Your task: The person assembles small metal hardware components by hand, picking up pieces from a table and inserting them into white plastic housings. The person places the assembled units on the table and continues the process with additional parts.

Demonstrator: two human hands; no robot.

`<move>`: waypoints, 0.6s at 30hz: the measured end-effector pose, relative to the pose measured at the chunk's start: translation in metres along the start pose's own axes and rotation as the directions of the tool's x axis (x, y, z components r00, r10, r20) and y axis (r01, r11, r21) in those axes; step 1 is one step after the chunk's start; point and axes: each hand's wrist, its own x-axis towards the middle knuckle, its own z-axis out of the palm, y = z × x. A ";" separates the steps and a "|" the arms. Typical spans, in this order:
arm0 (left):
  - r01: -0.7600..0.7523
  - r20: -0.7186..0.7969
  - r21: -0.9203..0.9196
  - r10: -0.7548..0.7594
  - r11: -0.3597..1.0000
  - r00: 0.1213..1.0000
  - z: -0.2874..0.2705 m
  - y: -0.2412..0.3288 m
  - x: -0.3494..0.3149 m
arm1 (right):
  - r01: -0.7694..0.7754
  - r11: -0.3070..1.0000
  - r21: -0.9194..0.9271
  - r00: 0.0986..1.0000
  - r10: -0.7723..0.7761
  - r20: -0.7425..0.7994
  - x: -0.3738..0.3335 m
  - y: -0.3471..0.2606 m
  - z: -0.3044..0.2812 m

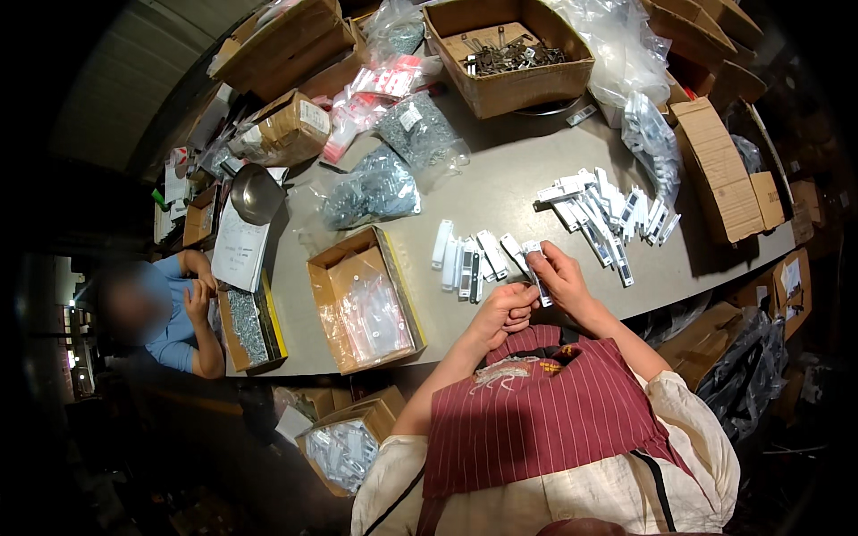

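Near the table's front edge, my right hand (561, 279) is closed around a slim white plastic strip (534, 247) with a dark inset, held tilted. My left hand (505, 314) is closed against its lower end, fingers curled in a pinch; what sits between those fingertips is hidden. Just left of my hands, several similar white strips (443, 243) lie side by side on the grey table (483, 188). A looser heap of white strips (585, 219) is spread farther off to the right, some showing dark slots.
A yellow-edged carton (420, 335) of clear plastic bags stands left of my hands. Beyond are bags of metal parts (371, 192), a carton of metal pieces (509, 94) and a metal scoop (256, 195). A person in blue (174, 313) sits at left by a box of small parts (248, 326).
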 end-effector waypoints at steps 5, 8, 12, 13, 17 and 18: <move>-0.078 -0.003 -0.110 0.078 0.991 0.997 -0.001 -0.005 0.002 | -0.106 0.970 0.217 0.993 0.094 0.067 0.000 -0.001 0.003; -0.124 -0.092 0.049 0.128 0.991 0.988 0.009 0.000 0.001 | -0.047 0.955 0.292 0.999 0.048 0.006 0.004 0.012 0.003; -0.281 -0.235 0.279 0.350 0.918 0.907 -0.002 -0.005 0.009 | -0.112 0.979 0.172 0.994 0.110 0.022 0.005 0.022 -0.004; -0.345 -0.240 0.398 0.459 0.850 0.855 -0.002 -0.005 0.008 | -0.140 0.975 0.170 0.990 0.136 0.032 0.004 0.022 -0.006; -0.377 -0.183 0.710 0.673 0.595 0.717 -0.008 0.002 0.003 | -0.213 0.957 0.198 0.974 0.192 0.120 0.000 0.017 -0.005; -0.359 -0.168 0.754 0.690 0.550 0.704 -0.002 0.006 0.001 | -0.200 0.970 0.142 0.976 0.185 0.111 -0.001 0.014 -0.005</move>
